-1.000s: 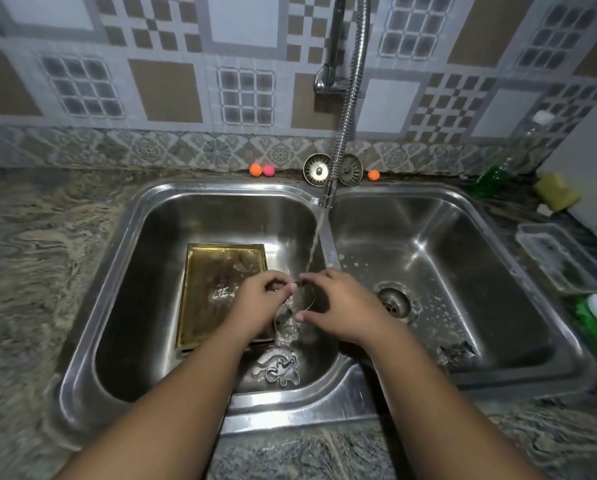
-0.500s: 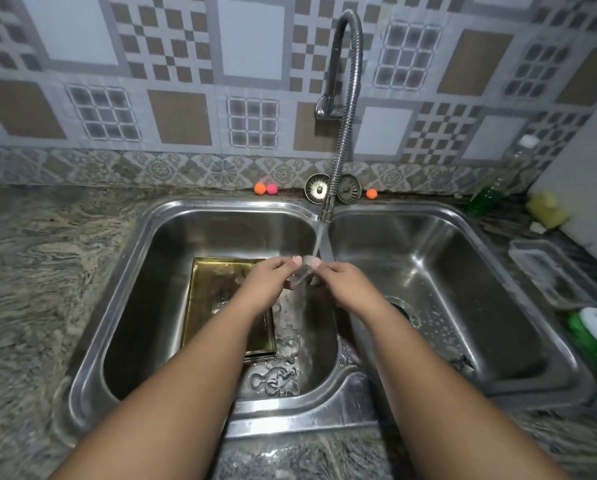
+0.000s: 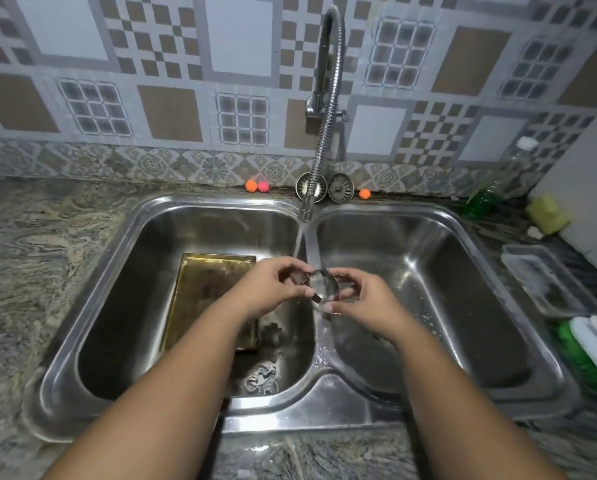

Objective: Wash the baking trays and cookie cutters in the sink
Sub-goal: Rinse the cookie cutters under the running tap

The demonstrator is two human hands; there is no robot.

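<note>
A metal cookie cutter [image 3: 325, 287] is held under the running tap [image 3: 305, 211] above the divider of the steel double sink [image 3: 325, 403]. My left hand [image 3: 273, 289] pinches its left side and my right hand [image 3: 363, 299] grips its right side. A gold baking tray [image 3: 203, 289] lies flat in the left basin, partly hidden by my left arm. Another cookie cutter [image 3: 262, 377] lies on the left basin's floor near the front.
Two drain strainers [image 3: 340, 188] and small orange and pink balls [image 3: 257, 186] sit behind the sink. On the right counter are a green-liquid bottle [image 3: 487, 195], a yellow sponge [image 3: 546, 214], a clear plastic container [image 3: 543, 282] and a green-white brush [image 3: 591, 351].
Both hands lifted the cutter up under the water stream and spread slightly apart on it. The camera view tilted upward, showing more of the tap.
</note>
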